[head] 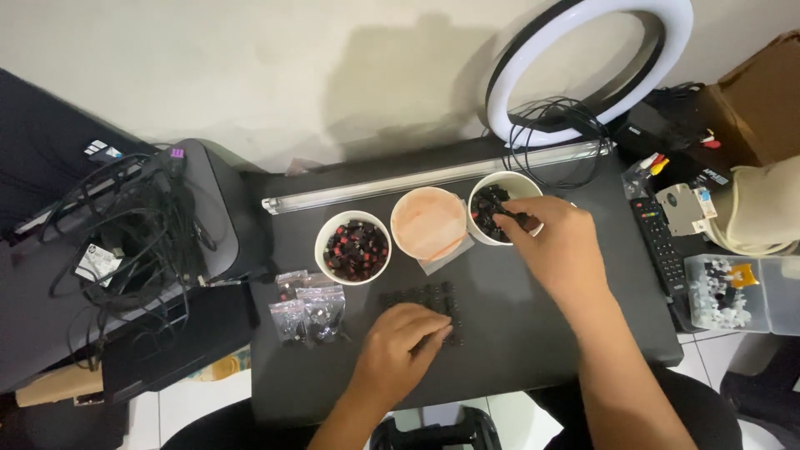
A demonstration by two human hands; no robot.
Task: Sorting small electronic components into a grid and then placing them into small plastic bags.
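Right hand (552,237) reaching forward over the rim of the right bowl (523,185), fingertips pinched on small black parts (490,210) inside. Left hand (400,350) lying nearer the body, fingers curled down onto a grid of black parts (421,298) flat on the dark counter (517,333); whether gripping any, cannot tell. Grid just behind and left of the right hand, long axis running left to right. Between the bowls, a lidded middle bowl (428,221); further left, a bowl of red and black parts (353,247), small bags (310,308) beside.
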